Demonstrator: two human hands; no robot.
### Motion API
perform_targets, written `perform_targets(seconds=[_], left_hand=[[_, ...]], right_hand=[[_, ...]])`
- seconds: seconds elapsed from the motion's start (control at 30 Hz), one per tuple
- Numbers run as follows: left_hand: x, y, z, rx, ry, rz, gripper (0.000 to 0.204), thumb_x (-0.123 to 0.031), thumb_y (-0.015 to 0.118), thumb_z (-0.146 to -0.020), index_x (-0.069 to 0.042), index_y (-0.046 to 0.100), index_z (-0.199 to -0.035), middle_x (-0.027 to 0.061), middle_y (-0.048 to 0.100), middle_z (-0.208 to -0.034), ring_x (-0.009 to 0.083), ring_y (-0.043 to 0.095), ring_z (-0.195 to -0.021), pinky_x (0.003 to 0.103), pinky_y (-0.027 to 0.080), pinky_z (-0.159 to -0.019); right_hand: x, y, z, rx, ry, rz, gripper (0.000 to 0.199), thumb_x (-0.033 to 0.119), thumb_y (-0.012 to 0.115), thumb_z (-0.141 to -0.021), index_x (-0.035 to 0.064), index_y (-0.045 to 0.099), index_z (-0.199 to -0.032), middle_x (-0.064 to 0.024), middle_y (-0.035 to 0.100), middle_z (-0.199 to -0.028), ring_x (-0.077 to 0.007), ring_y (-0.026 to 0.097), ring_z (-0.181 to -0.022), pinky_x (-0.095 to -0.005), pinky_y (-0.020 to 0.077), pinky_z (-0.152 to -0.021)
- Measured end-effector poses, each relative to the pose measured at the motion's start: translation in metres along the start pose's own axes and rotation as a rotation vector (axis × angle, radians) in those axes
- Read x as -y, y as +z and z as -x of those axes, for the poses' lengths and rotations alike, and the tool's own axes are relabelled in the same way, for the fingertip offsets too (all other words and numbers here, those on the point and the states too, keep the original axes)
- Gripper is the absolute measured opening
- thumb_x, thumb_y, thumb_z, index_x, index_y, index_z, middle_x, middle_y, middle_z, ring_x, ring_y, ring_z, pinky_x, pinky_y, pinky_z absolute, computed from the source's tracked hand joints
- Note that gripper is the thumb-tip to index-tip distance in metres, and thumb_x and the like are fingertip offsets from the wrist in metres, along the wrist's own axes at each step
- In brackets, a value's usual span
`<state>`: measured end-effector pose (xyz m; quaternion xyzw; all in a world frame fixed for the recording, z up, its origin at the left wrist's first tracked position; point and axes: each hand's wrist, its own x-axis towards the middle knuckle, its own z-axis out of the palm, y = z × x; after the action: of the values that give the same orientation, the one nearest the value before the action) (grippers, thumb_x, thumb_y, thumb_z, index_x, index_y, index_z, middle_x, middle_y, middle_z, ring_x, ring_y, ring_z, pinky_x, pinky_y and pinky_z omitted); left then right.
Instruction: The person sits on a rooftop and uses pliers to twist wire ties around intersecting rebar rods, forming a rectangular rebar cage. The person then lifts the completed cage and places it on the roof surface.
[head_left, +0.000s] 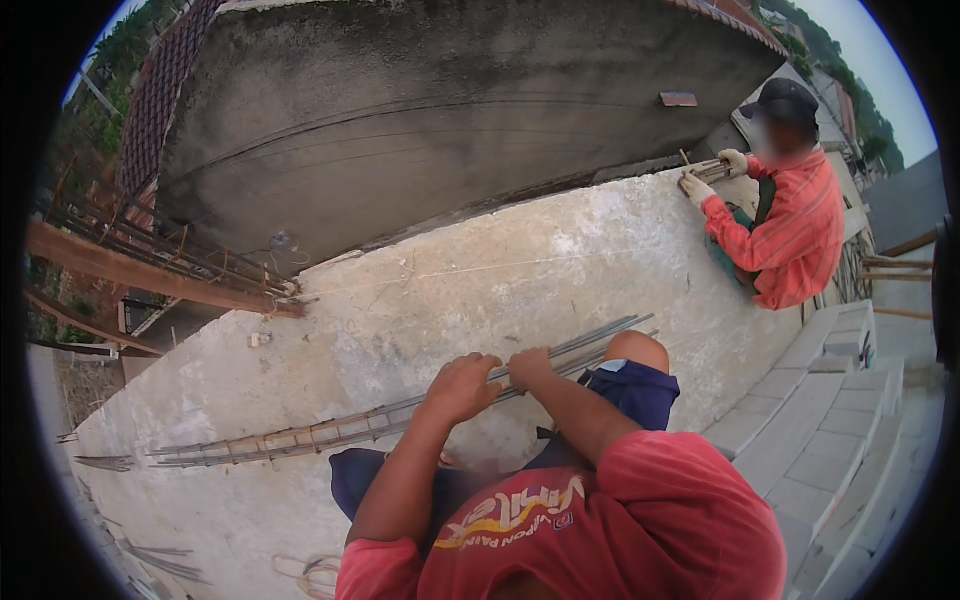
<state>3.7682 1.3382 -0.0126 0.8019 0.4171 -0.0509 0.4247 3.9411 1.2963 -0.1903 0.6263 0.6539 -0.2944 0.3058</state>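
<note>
A long rebar cage (pixel 335 432) of thin steel bars tied with rust-coloured stirrups lies across the concrete slab in front of me, passing close by my knees. My left hand (pixel 466 387) curls over its bars near the middle. Just to the right, my right hand (pixel 531 369) is closed around the same bars, its fingers mostly turned out of sight. Beyond it the loose bar ends (pixel 620 328) run to the upper right, past my bent knee. Whether either hand also holds tie wire or a small tool cannot be made out.
The concrete slab (pixel 500 270) ends at a tall grey wall (pixel 450 110). A co-worker in a red shirt (pixel 800 230) crouches at the far right, gloved hands on bars. Grey blocks (pixel 800 430) are stacked at right. A rusty beam (pixel 150 268) juts in at left; loose bars (pixel 165 560) lie lower left.
</note>
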Motion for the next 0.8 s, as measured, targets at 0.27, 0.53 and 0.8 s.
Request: perform_targets(seconds=[0.27, 0.53, 0.8], left_hand=[[-0.004, -0.003, -0.002, -0.013, 0.022, 0.014, 0.041, -0.027, 0.066, -0.087, -0.006, 0.061, -0.121, 0.0201, 0.062, -0.120, 0.0369, 0.057, -0.115, 0.044, 0.045, -0.098], [-0.009, 0.012, 0.008, 0.022, -0.030, -0.032, 0.040, -0.026, 0.066, -0.087, -0.003, 0.061, -0.119, 0.0208, 0.063, -0.115, 0.0393, 0.058, -0.111, 0.046, 0.045, -0.096], [-0.028, 0.027, 0.012, 0.102, -0.019, -0.009, 0.039, -0.027, 0.066, -0.087, -0.005, 0.062, -0.119, 0.0212, 0.063, -0.115, 0.0393, 0.058, -0.111, 0.046, 0.045, -0.096]], right_hand=[[0.007, -0.030, 0.022, 0.034, -0.268, 0.190, 0.054, 0.032, 0.072, -0.082, 0.0066, 0.059, -0.128, -0.0172, 0.058, -0.128, -0.0333, 0.056, -0.120, -0.0635, 0.0385, -0.098], [0.023, -0.032, 0.017, 0.080, -0.367, 0.057, 0.046, 0.034, 0.060, -0.089, 0.0053, 0.061, -0.126, -0.0140, 0.064, -0.125, -0.0347, 0.056, -0.120, -0.0669, 0.0357, -0.098], [0.028, -0.004, -0.008, 0.146, -0.317, -0.169, 0.035, 0.025, 0.060, -0.088, 0.0066, 0.068, -0.116, -0.0140, 0.067, -0.121, -0.0320, 0.064, -0.111, -0.0656, 0.0371, -0.096]])
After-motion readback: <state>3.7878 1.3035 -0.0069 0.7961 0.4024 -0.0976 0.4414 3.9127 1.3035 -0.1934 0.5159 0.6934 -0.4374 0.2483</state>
